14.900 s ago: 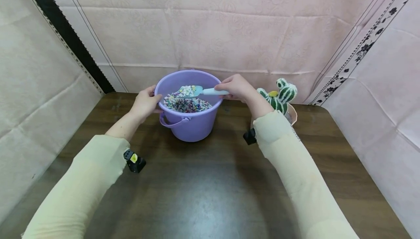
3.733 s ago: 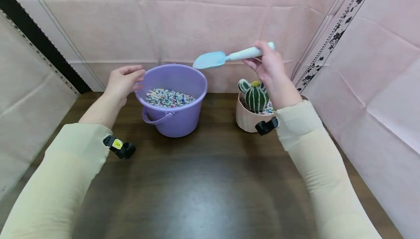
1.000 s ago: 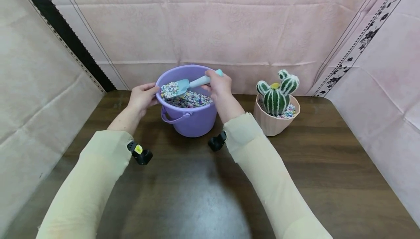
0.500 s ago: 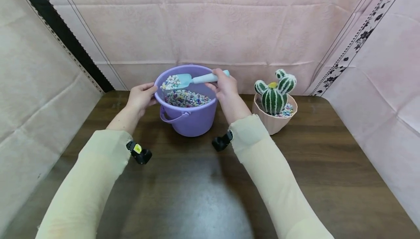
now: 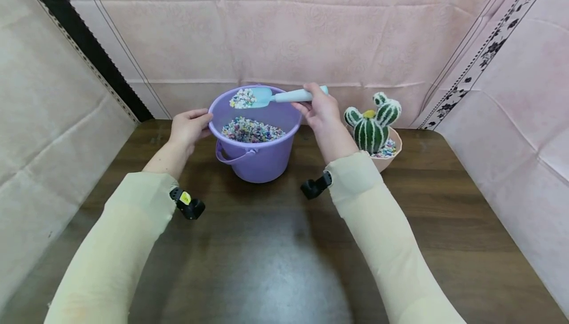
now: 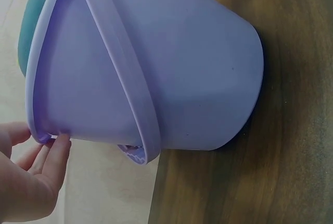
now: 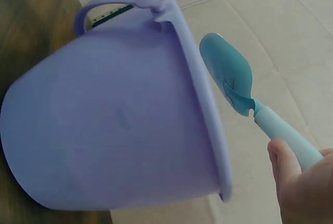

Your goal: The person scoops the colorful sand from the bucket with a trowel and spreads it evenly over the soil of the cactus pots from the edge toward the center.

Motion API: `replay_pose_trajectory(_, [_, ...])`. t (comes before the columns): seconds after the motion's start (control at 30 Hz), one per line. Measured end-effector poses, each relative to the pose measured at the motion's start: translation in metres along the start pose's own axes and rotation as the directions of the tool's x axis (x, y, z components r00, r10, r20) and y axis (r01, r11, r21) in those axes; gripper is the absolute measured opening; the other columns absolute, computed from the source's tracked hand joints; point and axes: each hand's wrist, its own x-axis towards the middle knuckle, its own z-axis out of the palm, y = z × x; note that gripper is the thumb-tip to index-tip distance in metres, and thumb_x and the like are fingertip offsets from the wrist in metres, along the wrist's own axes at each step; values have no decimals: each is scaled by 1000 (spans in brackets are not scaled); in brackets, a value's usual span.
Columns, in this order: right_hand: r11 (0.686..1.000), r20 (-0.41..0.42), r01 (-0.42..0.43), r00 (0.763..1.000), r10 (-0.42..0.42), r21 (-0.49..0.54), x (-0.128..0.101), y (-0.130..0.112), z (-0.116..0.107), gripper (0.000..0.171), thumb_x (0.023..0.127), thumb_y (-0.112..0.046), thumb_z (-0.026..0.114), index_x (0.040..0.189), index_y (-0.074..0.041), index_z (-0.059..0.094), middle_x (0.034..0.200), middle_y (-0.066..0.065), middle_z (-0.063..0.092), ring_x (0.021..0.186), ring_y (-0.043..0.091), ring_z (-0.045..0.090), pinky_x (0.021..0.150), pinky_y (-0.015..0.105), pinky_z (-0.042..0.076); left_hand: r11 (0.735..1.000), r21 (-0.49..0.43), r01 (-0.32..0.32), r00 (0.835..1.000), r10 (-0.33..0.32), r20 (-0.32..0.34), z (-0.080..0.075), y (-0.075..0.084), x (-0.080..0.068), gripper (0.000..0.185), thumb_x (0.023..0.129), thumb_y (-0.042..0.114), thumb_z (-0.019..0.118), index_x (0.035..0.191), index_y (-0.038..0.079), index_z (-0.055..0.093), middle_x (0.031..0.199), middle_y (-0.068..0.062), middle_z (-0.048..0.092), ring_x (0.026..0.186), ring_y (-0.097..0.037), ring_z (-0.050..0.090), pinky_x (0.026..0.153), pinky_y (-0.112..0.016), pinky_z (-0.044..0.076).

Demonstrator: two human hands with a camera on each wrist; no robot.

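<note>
The right hand (image 5: 321, 110) pinches the pale handle of a blue scoop (image 5: 277, 97), fingers and thumb curled round it, and holds the blade level above the purple bucket (image 5: 258, 158). Level makes sense: a heap of coloured pebbles (image 5: 242, 98) sits on the blade and would slide off at any tilt. It hangs over the far part of the bucket's mouth, so strays would drop back onto the pebbles inside.

The left hand (image 5: 188, 127) is on the bucket's left rim, fingers nearly straight, only the tips touching under the lip in the left wrist view (image 6: 58, 151). It looks like a steadying touch, not a full grip.

The bucket stands on the dark desk (image 5: 266, 245), handle folded down toward the near side. Just right of the scooping hand, a toy cactus (image 5: 372, 125) sits in a pink pot (image 5: 393, 153), pebbles round its base.
</note>
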Motion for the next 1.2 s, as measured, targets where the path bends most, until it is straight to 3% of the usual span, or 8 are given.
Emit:
replay_pose_trajectory(0.2, [1000, 3, 5, 1000, -5, 24, -2, -18, -6, 38, 90, -4, 55, 127, -3, 46, 130, 19, 50, 117, 30, 55, 94, 38, 52, 999, -20, -37, 997, 35, -74, 0, 2, -2, 47, 91, 12, 57, 136, 0, 45, 127, -13, 52, 118, -27, 56, 92, -22, 52])
replay_pose_trajectory(0.33, [999, -2, 7, 1000, -7, 40, -3, -31, -11, 32, 90, -4, 55, 121, -4, 47, 125, 17, 52, 118, 29, 54, 96, 38, 50, 997, -33, -75, 990, 71, -118, 0, 7, -3, 46, 90, 9, 59, 134, 0, 48, 110, -3, 55, 114, -22, 57, 91, -19, 52])
replay_pose_trajectory(0.5, [993, -8, -10, 1000, 12, 118, -9, -51, -16, 19, 89, -2, 56, 106, -5, 48, 108, 15, 54, 118, 27, 55, 97, 38, 49, 992, -3, -124, 980, 122, -156, 3, 19, -4, 45, 89, 12, 61, 132, 2, 51, 102, 2, 56, 108, -17, 59, 92, -20, 52])
replay_pose_trajectory(0.67, [981, -21, -31, 999, 35, 194, -17, -74, -25, 18, 88, -2, 57, 103, -6, 49, 114, 15, 56, 119, 25, 54, 100, 39, 46, 987, -6, -161, 972, 157, -176, 17, 33, -5, 42, 87, 13, 63, 127, 3, 56, 94, 5, 56, 89, -10, 61, 87, -20, 55])
replay_pose_trajectory(0.8, [973, -48, -16, 998, 27, 228, -20, -92, -34, 19, 87, -1, 60, 102, -7, 50, 110, 16, 58, 117, 26, 56, 100, 40, 46, 976, -90, -199, 972, 185, -146, 34, 44, -9, 40, 86, 8, 64, 124, 0, 57, 91, 4, 60, 80, -6, 62, 81, -19, 56])
replay_pose_trajectory(1.0, [954, -85, 5, 996, 22, 301, -27, -119, -51, 21, 83, 1, 64, 101, -7, 54, 104, 17, 61, 109, 29, 61, 98, 43, 48, 950, -193, -245, 969, 245, -29, 66, 59, -16, 39, 86, 4, 63, 124, -4, 56, 84, 2, 62, 73, -5, 62, 77, -19, 57])
replay_pose_trajectory(1.2, [944, -104, 22, 995, 13, 329, -33, -138, -63, 20, 82, 3, 64, 96, -5, 54, 100, 17, 62, 105, 29, 63, 97, 44, 48, 940, -263, -219, 967, 245, 68, 96, 66, -21, 39, 87, 0, 60, 125, -5, 55, 90, -5, 62, 70, -6, 61, 71, -17, 58])
